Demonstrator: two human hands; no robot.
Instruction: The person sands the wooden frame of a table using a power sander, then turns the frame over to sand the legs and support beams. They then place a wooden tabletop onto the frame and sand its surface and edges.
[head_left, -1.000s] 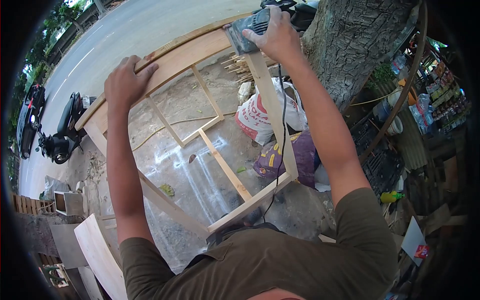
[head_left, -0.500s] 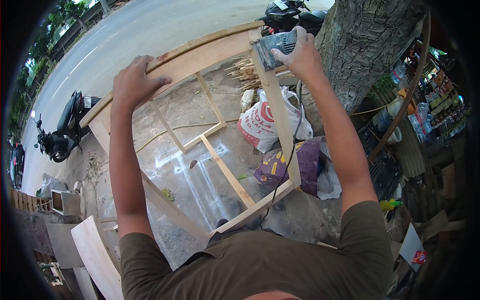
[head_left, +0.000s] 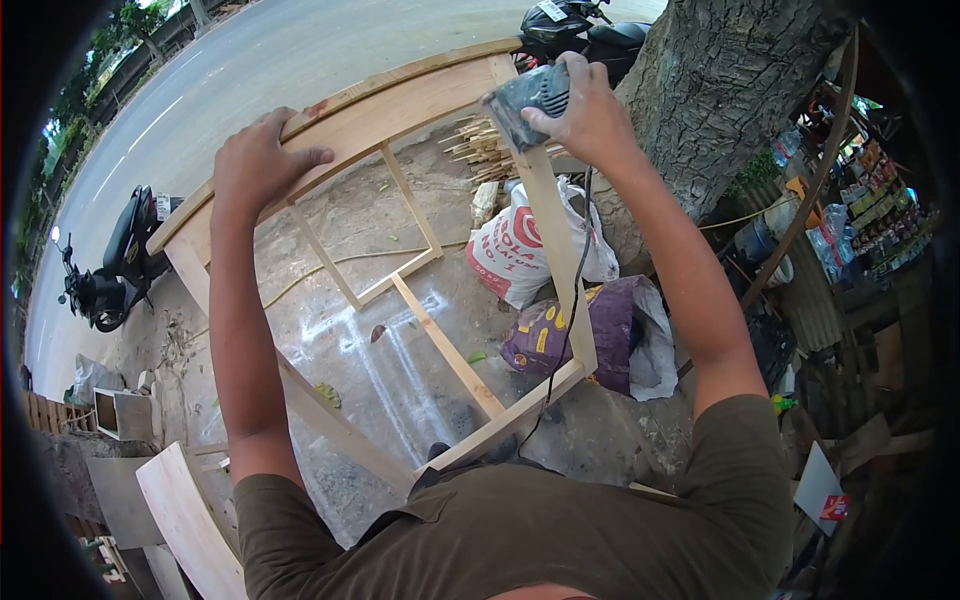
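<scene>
A wooden frame of pale planks stands in front of me, with thinner bars across its inside. Along its far top rail, my left hand is hooked over the edge, fingers behind and thumb on the near side. My right hand is wrapped round a dusty grey power sander at the frame's far right corner. The sander's working face is hidden, and it sits against the upper end of the right-hand post. A black cord hangs from it towards my body.
A tree trunk rises at the right. Below it lie a white sack, a purple sack and a pile of wood strips. Motorbikes stand by the road. A curved wooden panel is at lower left.
My right hand and the sander have shifted a little left along the frame's corner. The left hand keeps its place on the rail. The whole view has moved slightly.
</scene>
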